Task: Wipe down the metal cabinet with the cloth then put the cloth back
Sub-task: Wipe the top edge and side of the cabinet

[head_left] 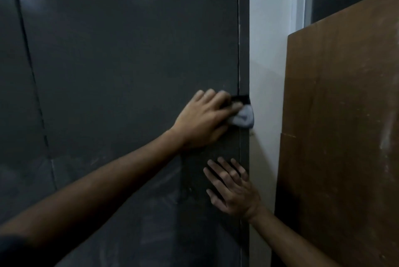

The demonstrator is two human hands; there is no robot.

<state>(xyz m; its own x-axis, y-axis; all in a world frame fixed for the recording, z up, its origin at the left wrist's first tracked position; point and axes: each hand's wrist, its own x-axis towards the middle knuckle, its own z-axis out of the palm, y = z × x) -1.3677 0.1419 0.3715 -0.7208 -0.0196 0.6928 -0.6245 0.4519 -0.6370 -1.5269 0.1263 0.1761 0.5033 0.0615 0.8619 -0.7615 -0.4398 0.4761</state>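
Wiping is in hand: left hand (200, 119) presses the cloth (244, 118) on the cabinet (129, 61) edge, right hand (232, 189) rests flat with released grip; lower panel probably comes next.

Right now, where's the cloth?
In the head view, right of centre: the cloth is under the left hand, pressed on the cabinet's right edge, above the right hand.
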